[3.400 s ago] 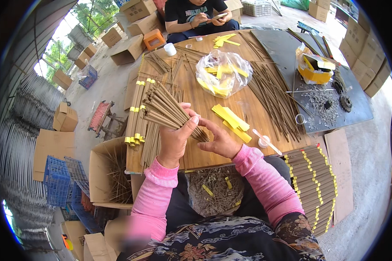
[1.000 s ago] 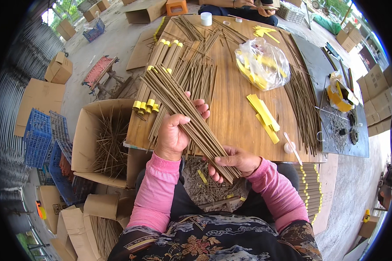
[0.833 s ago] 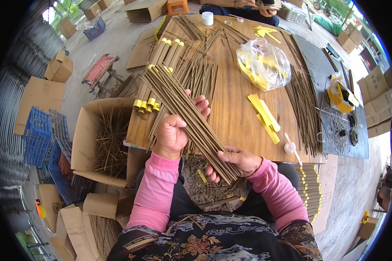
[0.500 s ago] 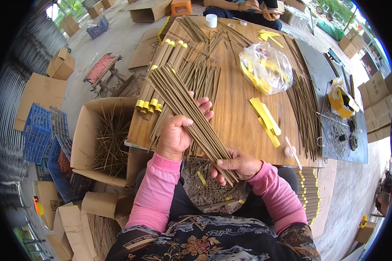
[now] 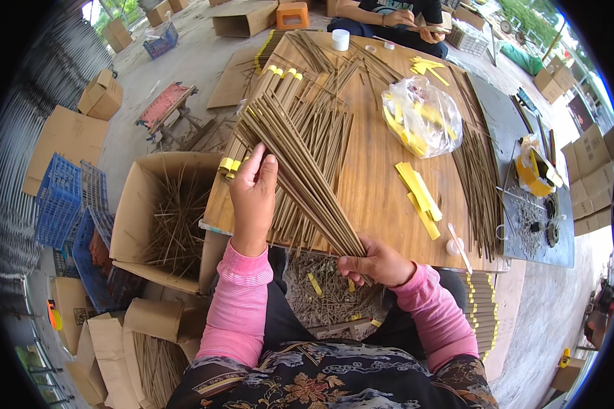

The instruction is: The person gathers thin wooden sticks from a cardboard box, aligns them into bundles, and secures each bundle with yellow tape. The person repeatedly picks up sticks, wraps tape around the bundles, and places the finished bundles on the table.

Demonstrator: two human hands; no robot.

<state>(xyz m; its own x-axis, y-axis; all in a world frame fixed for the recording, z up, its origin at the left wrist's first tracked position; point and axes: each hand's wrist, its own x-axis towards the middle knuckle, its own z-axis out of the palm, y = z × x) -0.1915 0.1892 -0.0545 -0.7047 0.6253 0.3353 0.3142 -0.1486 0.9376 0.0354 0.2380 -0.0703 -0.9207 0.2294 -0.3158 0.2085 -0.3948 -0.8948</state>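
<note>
A fanned bundle of thin brown incense sticks (image 5: 300, 170) slants across the near edge of the table, above my lap. My right hand (image 5: 382, 262) is closed round its lower end, the thumb lying on top. At the upper left side of the bundle, my left hand (image 5: 252, 204) has its thumb and fingers drawn together at the outer sticks; the fingertips are partly hidden. Loose incense sticks (image 5: 331, 129) lie behind the bundle. Finished-looking rolls with yellow bands (image 5: 280, 78) are stacked to their left.
The wooden table (image 5: 368, 184) carries yellow paper strips (image 5: 419, 198), a clear plastic bag (image 5: 423, 116) and a white jar (image 5: 340, 39). A carton of sticks (image 5: 133, 225) stands at left, a grey board (image 5: 505, 143) at right. Across the table sits another person (image 5: 389, 17).
My left hand has moved from under the middle of the bundle to its upper left side. The right hand still grips the lower end. The view has shifted slightly.
</note>
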